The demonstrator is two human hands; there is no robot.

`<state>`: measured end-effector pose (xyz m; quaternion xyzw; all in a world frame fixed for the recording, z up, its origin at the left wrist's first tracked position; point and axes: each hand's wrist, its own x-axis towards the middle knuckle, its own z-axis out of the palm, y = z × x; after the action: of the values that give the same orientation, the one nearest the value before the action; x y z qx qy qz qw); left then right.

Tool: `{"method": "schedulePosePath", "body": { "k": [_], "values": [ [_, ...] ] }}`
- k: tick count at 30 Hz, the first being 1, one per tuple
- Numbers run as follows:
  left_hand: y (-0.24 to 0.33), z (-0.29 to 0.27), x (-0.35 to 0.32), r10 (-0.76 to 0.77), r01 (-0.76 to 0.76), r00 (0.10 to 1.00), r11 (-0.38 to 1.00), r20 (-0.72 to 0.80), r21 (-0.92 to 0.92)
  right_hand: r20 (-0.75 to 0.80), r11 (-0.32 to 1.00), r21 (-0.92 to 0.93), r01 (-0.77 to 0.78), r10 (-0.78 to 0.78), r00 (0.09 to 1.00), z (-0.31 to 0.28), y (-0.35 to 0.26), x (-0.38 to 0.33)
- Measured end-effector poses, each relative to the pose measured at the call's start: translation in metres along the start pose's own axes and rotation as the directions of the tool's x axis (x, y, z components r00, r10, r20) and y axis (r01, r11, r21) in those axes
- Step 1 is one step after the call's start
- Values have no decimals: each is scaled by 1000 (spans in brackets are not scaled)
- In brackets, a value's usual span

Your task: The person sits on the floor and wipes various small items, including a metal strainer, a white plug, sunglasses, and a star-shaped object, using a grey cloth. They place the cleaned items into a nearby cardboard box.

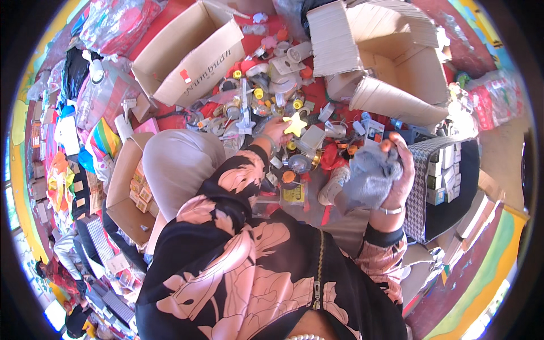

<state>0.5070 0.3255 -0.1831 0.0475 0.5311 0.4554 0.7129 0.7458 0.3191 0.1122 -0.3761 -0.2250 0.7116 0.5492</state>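
— Hands? Left hand [276, 134] pinches a small yellow plastic star [295, 124] above the cluttered red floor mat [170, 22]; right hand [399, 170] is closed around a crumpled grey cloth [369, 175].

— Risk? That light pinch could drop the star among the scattered small parts [266, 96].

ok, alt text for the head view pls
Seen from above, a seated person's left hand holds a yellow star and the right hand grips a grey cloth, over a red floor littered with small plastic parts and open cardboard boxes.
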Motion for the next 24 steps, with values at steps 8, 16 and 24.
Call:
{"method": "schedulePosePath", "body": {
  "k": [8,16,24],
  "values": [
    [107,60,-145,369,-175,720,916,587,-362,98,948,202,246,-269,958,-18,-48,6],
    [113,66,-257,411,-217,690,903,595,-372,18,921,386,51,-63,998,14,22,-32],
    [87,87,-320,259,32,775,894,576,-446,725,101,-591,800,-368,582,77,40,-106]
  ]
}}
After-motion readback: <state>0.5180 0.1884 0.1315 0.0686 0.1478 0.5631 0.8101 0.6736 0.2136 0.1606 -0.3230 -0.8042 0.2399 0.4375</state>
